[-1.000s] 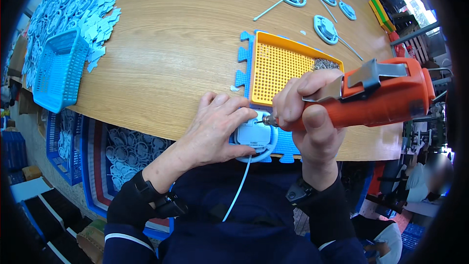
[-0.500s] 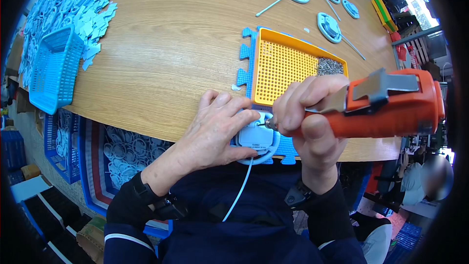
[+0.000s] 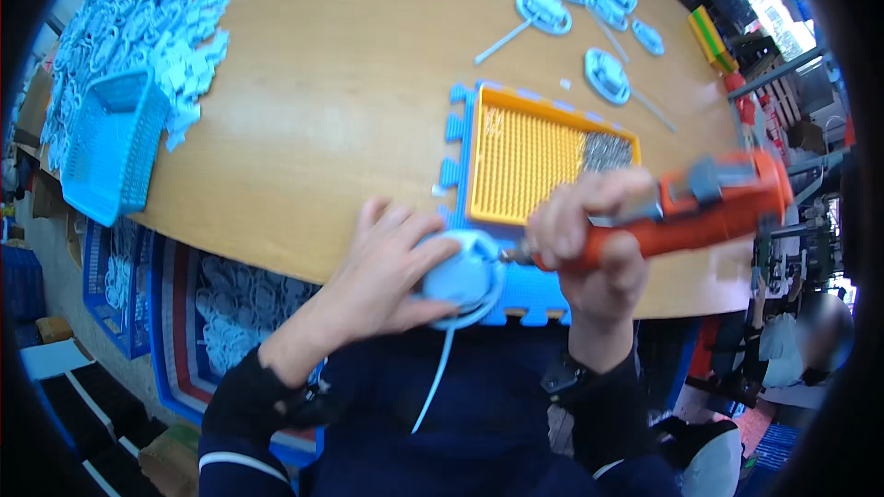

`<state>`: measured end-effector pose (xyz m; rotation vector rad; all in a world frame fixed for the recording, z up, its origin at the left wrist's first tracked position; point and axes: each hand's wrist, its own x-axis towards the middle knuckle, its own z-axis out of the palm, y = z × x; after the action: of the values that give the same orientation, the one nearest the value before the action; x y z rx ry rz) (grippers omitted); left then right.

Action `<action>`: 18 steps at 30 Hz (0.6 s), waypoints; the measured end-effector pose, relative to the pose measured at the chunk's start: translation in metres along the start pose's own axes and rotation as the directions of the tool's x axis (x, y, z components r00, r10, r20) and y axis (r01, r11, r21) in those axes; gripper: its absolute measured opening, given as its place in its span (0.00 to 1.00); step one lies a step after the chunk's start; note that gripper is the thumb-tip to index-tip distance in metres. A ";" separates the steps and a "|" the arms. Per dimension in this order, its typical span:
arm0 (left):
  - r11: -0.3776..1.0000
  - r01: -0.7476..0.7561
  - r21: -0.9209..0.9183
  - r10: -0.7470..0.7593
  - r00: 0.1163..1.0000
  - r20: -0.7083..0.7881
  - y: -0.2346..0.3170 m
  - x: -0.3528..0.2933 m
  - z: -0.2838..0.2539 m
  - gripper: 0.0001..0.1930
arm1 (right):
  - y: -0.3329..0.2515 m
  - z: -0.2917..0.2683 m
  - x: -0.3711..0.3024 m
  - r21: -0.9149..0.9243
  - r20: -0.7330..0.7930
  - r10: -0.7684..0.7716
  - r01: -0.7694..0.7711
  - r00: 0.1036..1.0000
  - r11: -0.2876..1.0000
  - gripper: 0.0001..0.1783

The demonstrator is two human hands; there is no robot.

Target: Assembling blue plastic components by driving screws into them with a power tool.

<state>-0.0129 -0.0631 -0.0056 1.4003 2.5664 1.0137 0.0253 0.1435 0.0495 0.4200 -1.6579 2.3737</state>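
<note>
My left hand (image 3: 391, 267) grips a pale blue, rounded plastic part (image 3: 463, 278) by its left side, thumb low and fingers over the top. An oval ring surrounds the part, and a thin pale cord (image 3: 433, 391) hangs from it toward my lap. In my right hand (image 3: 589, 235) is an orange electric screwdriver (image 3: 686, 221), lying sideways with its bit pointing left. The bit's tip is close to the part's right edge; blur hides whether they touch. Below the part lies a blue foam mat (image 3: 536, 290).
A yellow perforated tray (image 3: 529, 156) stands just beyond my hands, with small metal screws (image 3: 608, 153) at its right end. Similar ringed parts (image 3: 608, 75) lie at the far right. A blue basket (image 3: 109, 152) stands left, beside a heap of pale blue pieces (image 3: 138, 37).
The part has turned from its flat, squarish face to a rounded one and shifted slightly left. The screwdriver bit has come off that flat face to the part's right edge. The view has shifted slightly.
</note>
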 end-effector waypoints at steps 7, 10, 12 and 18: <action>0.880 0.457 0.131 -0.425 0.880 -0.213 0.000 -0.143 -0.098 0.31 | -0.068 -0.086 -0.023 -0.363 -0.330 -0.354 0.229 0.875 0.903 0.23; 0.729 0.635 0.255 -0.629 0.769 -0.116 0.004 -0.207 -0.113 0.31 | -0.070 -0.127 -0.034 -0.381 -0.444 -0.336 0.164 0.831 0.910 0.21; 0.572 0.694 0.438 -0.770 0.638 -0.006 0.013 -0.198 -0.110 0.32 | -0.072 -0.151 -0.041 -0.379 -0.466 -0.350 0.175 0.813 0.909 0.20; 0.916 0.360 0.179 -0.351 0.933 -0.080 0.004 -0.047 -0.095 0.32 | -0.085 -0.176 -0.029 -0.257 -0.526 -0.313 0.203 0.791 0.945 0.23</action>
<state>-0.0141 -0.1474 0.0589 0.8888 2.8703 0.7665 0.0613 0.3369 0.0567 -0.0889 -1.4107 1.8647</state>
